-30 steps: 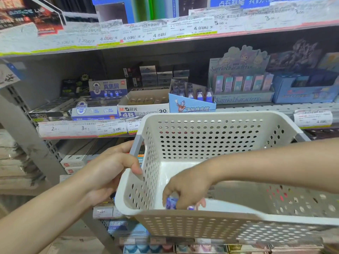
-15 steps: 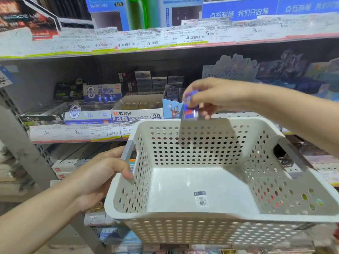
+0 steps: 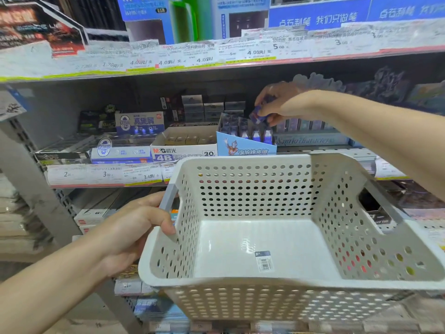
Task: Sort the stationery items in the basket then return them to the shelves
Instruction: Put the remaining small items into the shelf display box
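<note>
Nearest, the white perforated basket [image 3: 277, 237] looks light and stiff; its rim and the grey handle at each side are the sensible places to hold it; its floor shows only a barcode sticker [image 3: 264, 261], so it appears emptied. The left hand [image 3: 130, 232] grips the left handle, fingers curled round the bar, thumb over the rim. Farther, at the middle shelf [image 3: 337, 148], the right hand [image 3: 281, 104] pinches a small blue-and-purple packaged eraser [image 3: 258, 115] between fingertips and thumb, just above the blue display box [image 3: 243, 145] of matching packets; it is blurred, but looks light, firm and slightly slick in its wrapper, best held by its sides.
</note>
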